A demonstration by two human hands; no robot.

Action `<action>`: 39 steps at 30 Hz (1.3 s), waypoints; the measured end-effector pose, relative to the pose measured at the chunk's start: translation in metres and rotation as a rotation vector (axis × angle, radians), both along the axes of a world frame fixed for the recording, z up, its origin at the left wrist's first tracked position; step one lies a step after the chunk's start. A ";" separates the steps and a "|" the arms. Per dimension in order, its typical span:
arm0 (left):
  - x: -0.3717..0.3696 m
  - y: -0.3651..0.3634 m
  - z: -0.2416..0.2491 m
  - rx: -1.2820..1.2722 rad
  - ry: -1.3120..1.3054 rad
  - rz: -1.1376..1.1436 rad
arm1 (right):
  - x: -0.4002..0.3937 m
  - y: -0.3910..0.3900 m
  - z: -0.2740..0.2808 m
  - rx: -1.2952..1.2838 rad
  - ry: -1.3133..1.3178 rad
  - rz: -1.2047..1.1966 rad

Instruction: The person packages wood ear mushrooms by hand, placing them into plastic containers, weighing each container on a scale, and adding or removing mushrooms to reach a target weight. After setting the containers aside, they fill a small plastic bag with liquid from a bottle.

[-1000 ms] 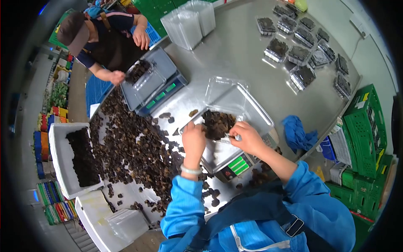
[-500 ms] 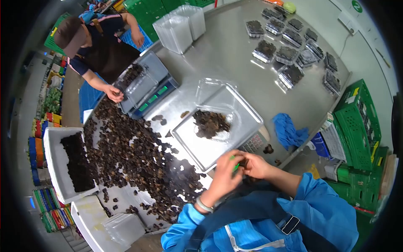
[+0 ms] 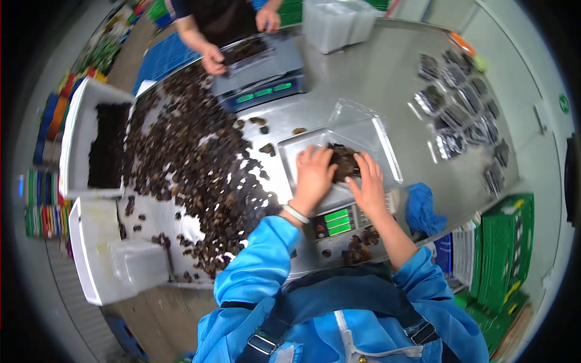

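Note:
My left hand (image 3: 313, 178) and my right hand (image 3: 370, 186) lie on either side of a clump of dark brown pieces, apparently wood ear mushrooms (image 3: 345, 162), with fingers spread and touching the clump. The clump sits in a clear plastic punnet, whose raised lid (image 3: 358, 114) shows behind; my hands hide most of its base. Beneath it is the metal pan (image 3: 392, 162) of a weighing scale. The scale's green display (image 3: 338, 222) shows between my forearms; its digits are unreadable.
Loose dark pieces (image 3: 193, 151) cover the table's left side beside white foam boxes (image 3: 72, 151). A co-worker's hands (image 3: 213, 59) are at another scale (image 3: 260, 91). Filled punnets (image 3: 454, 115) stand at right. A blue cloth (image 3: 425, 210) lies near the right edge, by green crates (image 3: 505, 248).
My hands were together in front of the scale, around something green; now they are apart over the clump in the pan. The view has shifted, and the scale's display has come into sight.

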State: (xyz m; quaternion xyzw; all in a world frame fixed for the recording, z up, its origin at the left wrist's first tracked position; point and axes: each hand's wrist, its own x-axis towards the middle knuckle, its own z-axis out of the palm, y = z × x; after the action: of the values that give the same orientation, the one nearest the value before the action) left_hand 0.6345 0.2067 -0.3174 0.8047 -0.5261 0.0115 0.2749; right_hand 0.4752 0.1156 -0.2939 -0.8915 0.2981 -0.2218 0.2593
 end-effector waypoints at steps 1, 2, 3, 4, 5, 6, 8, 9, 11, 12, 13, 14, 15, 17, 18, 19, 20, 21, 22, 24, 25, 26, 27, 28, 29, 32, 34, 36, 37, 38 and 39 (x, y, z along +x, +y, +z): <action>-0.009 0.009 0.002 0.016 0.035 0.014 | 0.008 -0.003 -0.011 -0.008 0.035 0.081; -0.018 0.019 0.005 0.027 0.072 0.025 | 0.014 -0.006 -0.018 -0.020 0.071 0.158; -0.023 0.028 0.001 -0.008 0.056 0.063 | 0.017 -0.008 -0.020 -0.018 0.078 0.219; -0.025 0.039 0.005 -0.023 0.110 0.080 | 0.017 -0.011 -0.018 -0.017 0.087 0.274; -0.023 0.050 0.008 -0.032 0.124 0.055 | 0.016 -0.013 -0.015 -0.018 0.100 0.328; -0.018 0.062 0.011 -0.045 0.139 0.029 | 0.014 -0.014 -0.008 0.009 0.083 0.316; -0.001 0.090 0.020 -0.148 0.244 0.049 | 0.007 -0.014 0.007 0.056 0.051 0.291; 0.013 0.109 0.016 -0.164 0.233 0.097 | 0.003 -0.012 0.007 0.058 0.020 0.228; 0.044 0.148 0.011 -0.165 0.131 0.349 | -0.007 -0.003 0.006 0.065 -0.039 0.095; 0.064 0.167 0.004 -0.078 -0.006 0.446 | -0.007 0.004 0.008 0.059 -0.030 0.110; 0.076 0.184 -0.002 0.078 -0.072 0.609 | -0.007 0.012 0.013 0.052 -0.020 0.123; 0.088 0.204 -0.021 0.114 -0.095 0.669 | -0.003 0.021 0.018 0.045 -0.012 0.135; 0.099 0.226 -0.050 0.224 0.002 0.630 | 0.009 0.036 0.025 0.059 -0.025 0.197; 0.112 0.243 -0.073 0.239 0.157 0.576 | 0.033 0.062 0.031 0.073 -0.038 0.415; 0.117 0.245 -0.076 0.149 0.215 0.559 | 0.048 0.075 0.033 0.104 -0.025 0.533; 0.119 0.247 -0.076 0.063 0.275 0.539 | 0.064 0.086 0.031 0.091 -0.029 0.647; 0.122 0.251 -0.076 -0.052 0.480 0.602 | 0.078 0.096 0.029 0.103 -0.017 0.707; 0.127 0.253 -0.063 -0.174 0.683 0.664 | 0.092 0.106 0.026 0.114 -0.007 0.770; 0.132 0.256 -0.047 -0.302 0.882 0.722 | 0.106 0.115 0.023 0.126 0.003 0.834; 0.145 0.277 -0.026 -0.697 1.314 0.790 | 0.130 0.130 0.014 0.155 0.068 0.898; 0.155 0.292 -0.028 -0.747 1.274 0.860 | 0.141 0.136 0.011 0.169 0.101 0.931; 0.166 0.307 -0.031 -0.797 1.233 0.932 | 0.150 0.141 0.009 0.156 0.117 0.962; 0.177 0.321 -0.036 -0.626 1.081 0.999 | 0.158 0.146 0.007 0.146 0.134 0.994; 0.189 0.337 -0.043 -0.451 0.929 1.058 | 0.165 0.152 0.004 0.137 0.154 1.026; 0.204 0.357 -0.075 -0.272 0.733 0.995 | 0.173 0.157 0.003 0.126 0.146 1.059; 0.206 0.341 -0.064 -0.034 0.262 0.831 | 0.182 0.169 -0.010 0.154 0.209 1.143; 0.206 0.331 -0.062 0.095 0.204 0.845 | 0.181 0.178 -0.014 0.138 0.218 1.204; 0.220 0.334 -0.091 0.170 0.206 0.794 | 0.172 0.183 -0.015 0.099 0.245 1.237; 0.222 0.337 -0.102 -0.081 0.129 0.759 | 0.166 0.185 -0.018 0.090 0.238 1.247; 0.226 0.337 -0.112 -0.197 0.151 0.787 | 0.159 0.185 -0.021 0.041 0.216 1.252; 0.219 0.329 -0.091 -0.307 0.376 0.833 | 0.151 0.183 -0.019 0.049 0.248 1.247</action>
State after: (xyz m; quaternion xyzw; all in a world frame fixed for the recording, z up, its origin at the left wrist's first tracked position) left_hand 0.8533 0.5357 -0.4083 0.8853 -0.0926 0.0526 0.4527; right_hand 0.6262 0.2989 -0.3125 -0.9104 -0.2443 0.0828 0.3234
